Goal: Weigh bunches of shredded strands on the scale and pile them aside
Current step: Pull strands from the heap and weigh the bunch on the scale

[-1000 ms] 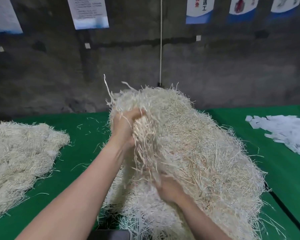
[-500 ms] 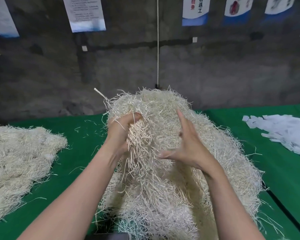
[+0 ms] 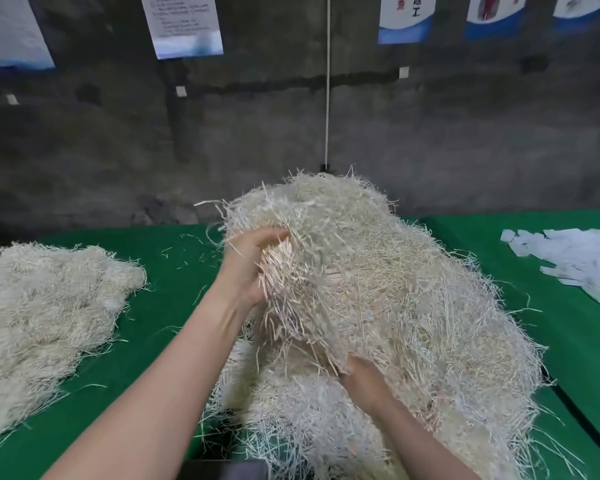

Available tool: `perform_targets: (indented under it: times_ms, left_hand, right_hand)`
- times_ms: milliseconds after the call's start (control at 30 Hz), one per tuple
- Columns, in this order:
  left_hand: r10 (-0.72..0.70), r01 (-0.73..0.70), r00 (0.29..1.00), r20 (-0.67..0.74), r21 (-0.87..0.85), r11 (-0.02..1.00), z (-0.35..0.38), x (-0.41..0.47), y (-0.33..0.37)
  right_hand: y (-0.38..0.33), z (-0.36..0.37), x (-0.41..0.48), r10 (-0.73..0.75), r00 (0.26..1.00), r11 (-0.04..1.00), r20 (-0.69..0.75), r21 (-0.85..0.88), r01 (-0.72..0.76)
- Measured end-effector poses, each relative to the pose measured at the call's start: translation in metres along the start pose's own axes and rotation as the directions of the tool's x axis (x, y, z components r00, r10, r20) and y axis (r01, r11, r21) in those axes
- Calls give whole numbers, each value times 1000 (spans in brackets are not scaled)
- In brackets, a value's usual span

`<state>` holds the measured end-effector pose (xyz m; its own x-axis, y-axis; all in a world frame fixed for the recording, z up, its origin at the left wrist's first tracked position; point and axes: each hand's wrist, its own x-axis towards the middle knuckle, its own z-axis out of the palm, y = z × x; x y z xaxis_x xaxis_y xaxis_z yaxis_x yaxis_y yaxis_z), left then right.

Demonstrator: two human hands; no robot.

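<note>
Now separating a bunch from the shredded-strand heap. Left hand clenched round a tuft near the top; right hand lower, fingers buried, hold impossible to tell. Next, probably: tear free cleanly, lift to scale. Side pile well left of both.

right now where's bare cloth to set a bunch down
The widest bare green cloth lies between the left pile and the big heap, with only a few stray strands. A narrower strip runs between the heap and the paper slips. The centre is all heap.
</note>
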<state>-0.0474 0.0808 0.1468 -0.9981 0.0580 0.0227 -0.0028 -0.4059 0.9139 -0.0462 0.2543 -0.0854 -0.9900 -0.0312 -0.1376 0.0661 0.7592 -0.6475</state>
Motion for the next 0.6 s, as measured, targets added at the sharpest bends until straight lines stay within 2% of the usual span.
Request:
perform_targets:
  times_ms: [133, 267, 400, 467, 500, 567, 600]
  left_hand:
    - [-3, 5, 997, -76, 34, 999, 8, -4, -10]
    - [30, -30, 999, 10, -1, 1000, 17, -7, 4]
    - [64, -64, 998, 26, 7, 998, 25, -15, 11]
    - [103, -103, 995, 5, 86, 991, 29, -19, 14]
    - [119, -118, 993, -1, 139, 983, 30, -21, 15]
    - [121, -115, 993, -18, 195, 974, 29, -21, 15]
    - [112, -104, 993, -31, 189, 976, 28, -20, 14]
  right_hand:
    - [20, 2, -3, 22, 1000, 997, 5, -72, -22]
    - [26, 8, -9, 27, 999, 998, 24, -55, -26]
    - [16, 0, -13, 31, 999, 996, 9, -80, -30]
    - [-1, -12, -20, 26, 999, 999, -31, 37, -25]
    - [-12, -19, -24, 13, 999, 987, -38, 160, -7]
    - [-36, -42, -36, -43, 999, 921, -4, 388, 41]
    - [-48, -57, -41, -82, 997, 901, 3, 428, 73]
